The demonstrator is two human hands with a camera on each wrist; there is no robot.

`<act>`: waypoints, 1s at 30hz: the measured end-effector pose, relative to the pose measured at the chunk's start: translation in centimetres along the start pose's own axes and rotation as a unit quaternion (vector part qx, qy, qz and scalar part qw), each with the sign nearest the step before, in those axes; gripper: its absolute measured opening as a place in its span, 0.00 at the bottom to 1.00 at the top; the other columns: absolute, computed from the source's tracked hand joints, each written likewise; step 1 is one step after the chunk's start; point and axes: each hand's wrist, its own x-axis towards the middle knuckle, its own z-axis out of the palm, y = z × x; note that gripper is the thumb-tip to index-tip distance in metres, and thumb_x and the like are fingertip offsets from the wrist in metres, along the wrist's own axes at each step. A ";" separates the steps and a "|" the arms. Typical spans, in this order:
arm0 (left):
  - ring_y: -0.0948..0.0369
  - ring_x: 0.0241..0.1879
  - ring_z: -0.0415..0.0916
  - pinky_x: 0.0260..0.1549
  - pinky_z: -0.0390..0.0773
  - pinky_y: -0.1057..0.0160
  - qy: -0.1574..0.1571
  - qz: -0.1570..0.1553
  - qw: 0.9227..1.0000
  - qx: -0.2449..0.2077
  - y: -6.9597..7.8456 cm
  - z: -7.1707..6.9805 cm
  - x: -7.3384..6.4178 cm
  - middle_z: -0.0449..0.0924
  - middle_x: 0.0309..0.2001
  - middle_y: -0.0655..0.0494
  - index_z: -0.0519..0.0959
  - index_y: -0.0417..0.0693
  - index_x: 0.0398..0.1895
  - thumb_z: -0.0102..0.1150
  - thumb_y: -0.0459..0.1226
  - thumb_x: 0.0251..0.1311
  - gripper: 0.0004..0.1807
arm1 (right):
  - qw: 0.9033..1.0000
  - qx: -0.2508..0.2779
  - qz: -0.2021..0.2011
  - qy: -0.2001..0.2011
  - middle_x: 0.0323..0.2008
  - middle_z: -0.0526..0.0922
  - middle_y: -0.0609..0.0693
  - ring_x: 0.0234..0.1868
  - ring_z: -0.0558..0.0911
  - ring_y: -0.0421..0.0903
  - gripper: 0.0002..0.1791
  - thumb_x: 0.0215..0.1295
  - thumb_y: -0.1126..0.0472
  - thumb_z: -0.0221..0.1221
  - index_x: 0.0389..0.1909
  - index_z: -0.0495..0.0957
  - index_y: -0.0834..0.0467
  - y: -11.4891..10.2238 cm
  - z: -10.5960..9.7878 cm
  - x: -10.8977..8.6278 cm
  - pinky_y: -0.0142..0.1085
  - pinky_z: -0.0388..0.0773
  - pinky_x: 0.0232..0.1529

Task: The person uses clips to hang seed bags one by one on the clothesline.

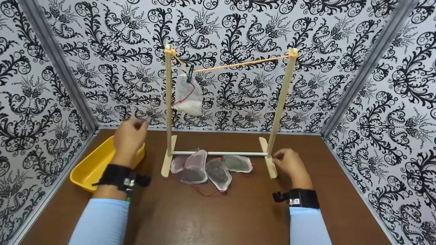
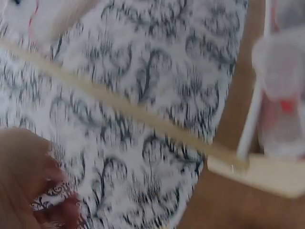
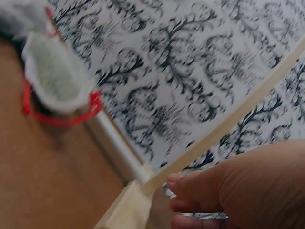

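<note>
A wooden stand carries an orange cord between its two posts. From the cord's sagging left part, a dark clip holds a white mesh drawstring pouch. My left hand is raised above the yellow tray, left of the left post, fingers loosely bent; nothing shows between them in the blurred left wrist view. Low at the right post, my right hand has its fingertips right at the post's foot, as the right wrist view also shows. Several filled mesh pouches with red strings lie at the white crossbar.
The yellow tray sits on the brown table at the left, partly hidden by my left arm. Patterned walls with grey metal corner strips enclose the table at the back and sides. Flat wooden feet support the stand.
</note>
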 end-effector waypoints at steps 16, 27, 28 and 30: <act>0.43 0.37 0.78 0.40 0.83 0.48 -0.229 -0.041 0.951 0.205 -8.8 -4.1 -0.3 0.82 0.37 0.37 0.82 0.33 0.35 0.65 0.33 0.58 0.08 | 0.999 0.002 0.036 -0.035 0.44 0.88 0.63 0.45 0.86 0.57 0.10 0.74 0.68 0.69 0.52 0.87 0.68 1.5 0.4 -0.1 0.50 0.87 0.49; 0.42 0.41 0.77 0.42 0.80 0.49 -0.259 -0.075 0.935 0.231 -10.8 -4.0 -0.4 0.80 0.39 0.37 0.80 0.32 0.43 0.71 0.39 0.62 0.17 | 0.998 0.028 0.027 -0.046 0.43 0.87 0.62 0.44 0.84 0.54 0.10 0.75 0.69 0.68 0.53 0.85 0.68 1.6 1.4 0.0 0.42 0.85 0.45; 0.42 0.41 0.77 0.42 0.80 0.49 -0.260 -0.076 0.935 0.228 -11.1 -4.0 -0.4 0.80 0.39 0.37 0.80 0.32 0.43 0.72 0.39 0.62 0.18 | 0.998 0.028 0.027 -0.047 0.43 0.87 0.62 0.44 0.84 0.53 0.10 0.76 0.68 0.68 0.53 0.85 0.68 1.7 1.5 -0.1 0.42 0.85 0.44; 0.41 0.42 0.77 0.43 0.80 0.48 -0.260 -0.077 0.937 0.219 -11.3 -4.0 -0.3 0.80 0.40 0.37 0.80 0.32 0.44 0.73 0.40 0.62 0.20 | 0.998 0.028 0.023 -0.044 0.43 0.87 0.62 0.43 0.84 0.53 0.10 0.75 0.69 0.68 0.52 0.85 0.68 1.9 1.7 -0.1 0.42 0.84 0.44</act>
